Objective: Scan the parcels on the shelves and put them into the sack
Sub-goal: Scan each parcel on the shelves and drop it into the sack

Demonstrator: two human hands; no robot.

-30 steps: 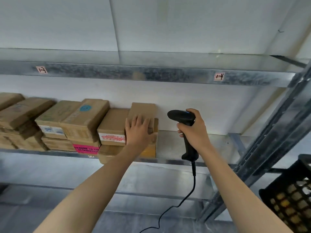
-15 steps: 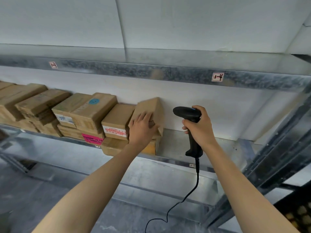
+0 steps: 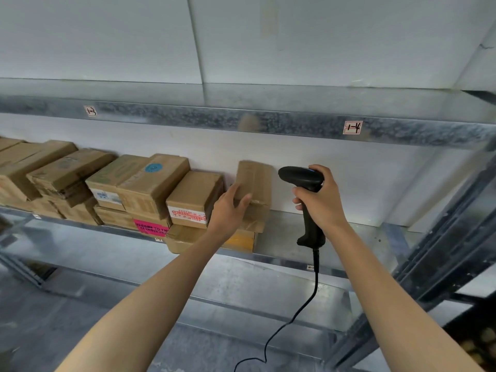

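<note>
As we face it, rack [image 3: 295, 232]: galv. steel shelf, bay tag [image 3: 352, 127] "1-4" on beam [image 3: 241, 122] above; right end of shelf bare.
Parcel row [image 3: 150, 181]: brown cartons stacked two high, packed from left to mid-shelf; one w/ blue round sticker [image 3: 153, 167], one w/ pink label [image 3: 150, 228].
End parcel [image 3: 255, 178]: the one we're on. At right end of row, atop a lower carton [image 3: 241, 240], tipped up on edge, top toward back wall [image 3: 349, 178]; can't tell if it touches. Plain brown card, clear tape seams, bit creased; no barcode label on faces we see.
L hand [image 3: 228, 210]: clamped on End parcel's left edge, fingers at the side, thumb on front face.
R hand [image 3: 322, 202]: wrapped tight round grip of barcode scanner [image 3: 300, 178].
Scanner: black, corded, nose pointing left at parcel, just beside it.
Step, our read: lift parcel off stack, roll it till label faces scanner nose, hold square & steady for the read; mind lower carton, which overhangs shelf lip & could get dragged.
Sack: not in view.
</note>
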